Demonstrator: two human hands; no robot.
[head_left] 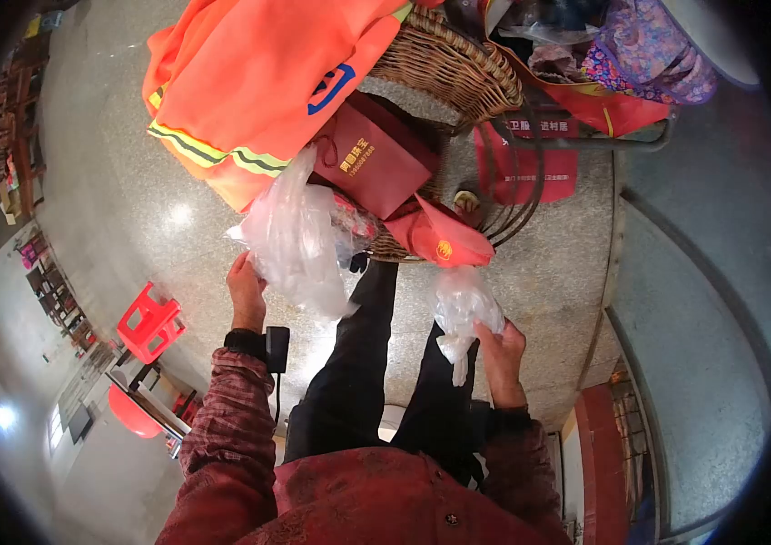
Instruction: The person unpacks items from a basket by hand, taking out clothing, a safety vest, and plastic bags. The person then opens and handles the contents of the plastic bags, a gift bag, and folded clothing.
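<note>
My left hand [247, 289] is closed on the edge of a large, crumpled clear plastic bag [295, 241], which hangs in front of the basket. In my right hand [502, 350] I grip a smaller bunched plastic bag [464, 304], held above my right leg. Ahead of me stands a wicker basket [454, 64]. Inside it are a dark red paper bag [376, 159] with gold lettering and a bright red bag [444, 238] with a round gold mark. An orange vest [258, 82] with reflective stripes is draped over the basket's left side.
A red plastic stool [149, 322] stands on the speckled floor to the left. At the upper right are a floral purple cloth [649, 54] and a red bag with white lettering [531, 163]. A grey-blue panel [703, 363] borders the right side.
</note>
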